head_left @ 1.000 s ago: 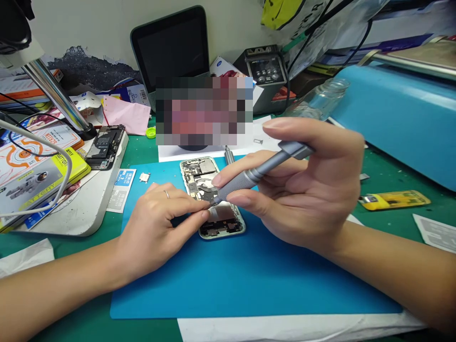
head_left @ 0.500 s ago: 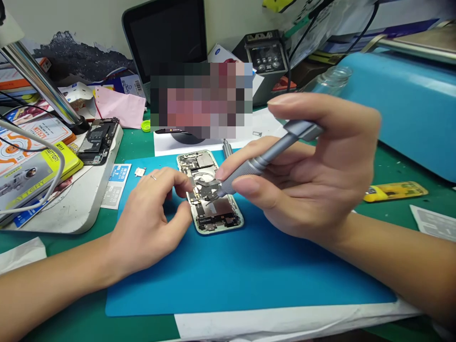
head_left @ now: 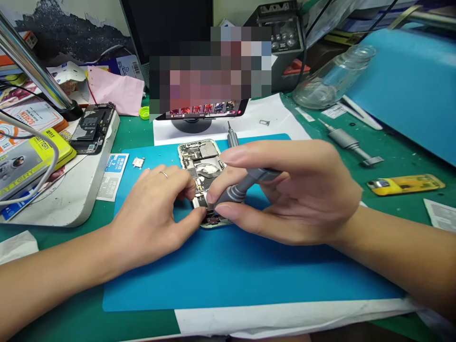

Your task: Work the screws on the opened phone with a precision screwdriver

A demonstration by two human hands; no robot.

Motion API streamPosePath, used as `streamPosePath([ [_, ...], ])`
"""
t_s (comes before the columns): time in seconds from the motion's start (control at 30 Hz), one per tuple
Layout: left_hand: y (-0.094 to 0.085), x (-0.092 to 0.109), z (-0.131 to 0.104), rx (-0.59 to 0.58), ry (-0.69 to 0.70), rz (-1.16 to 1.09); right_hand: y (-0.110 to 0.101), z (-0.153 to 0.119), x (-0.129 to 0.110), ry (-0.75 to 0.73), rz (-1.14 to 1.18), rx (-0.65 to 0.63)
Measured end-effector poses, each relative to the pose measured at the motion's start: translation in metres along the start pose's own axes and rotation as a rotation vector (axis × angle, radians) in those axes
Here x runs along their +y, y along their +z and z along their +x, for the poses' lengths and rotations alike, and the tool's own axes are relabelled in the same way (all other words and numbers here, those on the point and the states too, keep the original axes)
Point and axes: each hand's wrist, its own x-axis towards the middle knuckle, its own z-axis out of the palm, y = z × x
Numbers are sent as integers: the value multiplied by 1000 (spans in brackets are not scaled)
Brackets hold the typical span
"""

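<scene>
An opened phone (head_left: 203, 154) with bare inner parts lies on the blue mat (head_left: 213, 275). My left hand (head_left: 153, 213) is curled at the phone's left edge, thumb and bent fingers pressing on it. In my right hand (head_left: 302, 194) a grey screwdriver (head_left: 240, 190) is pinched between thumb and fingers, tilted down over the lower half of the phone. Fingertips hide its tip, so contact cannot be told. Behind the phone lies a second screwdriver (head_left: 232, 137). A small metal part (head_left: 138, 162) rests on the mat to the left.
At right lie another screwdriver (head_left: 347, 142), white tweezers (head_left: 362, 114), a glass jar (head_left: 335, 78) and a yellow tool (head_left: 406, 184). On the left, a white stand base (head_left: 81, 204) carries another opened phone (head_left: 93, 130) and boxes. A screen on a stand (head_left: 192, 124) is at the back.
My right hand and the screwdriver have come down and left, from the phone's middle to its lower part. My left thumb now reaches onto the phone's lower left edge. The view has shifted slightly.
</scene>
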Motion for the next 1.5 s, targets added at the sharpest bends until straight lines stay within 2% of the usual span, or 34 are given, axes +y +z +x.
streamPosePath([
  [0.33, -1, 0, -1, -15, 6, -22, 0, -3, -1, 29, 47, -54],
  [0.7, -1, -1, 0, -39, 19, -27, -4, -3, -5, 28, -26, -119],
  [0.9, 0, 0, 0, -48, 22, -1, -8, 3, -13, 104, -34, -134],
  [1.07, 1, -1, -1, -22, 17, 5, -12, 3, -7, -28, -90, -213],
  [1.23, 2, -2, -1, -31, 22, 12, -9, 5, -9, -51, -165, -140],
  [1.33, 2, 0, -1, -14, 29, 25, -8, 8, -11, -125, -206, -140],
  [1.5, 1, 0, -1, -21, 20, 34, -8, 10, -12, -132, -212, -120],
])
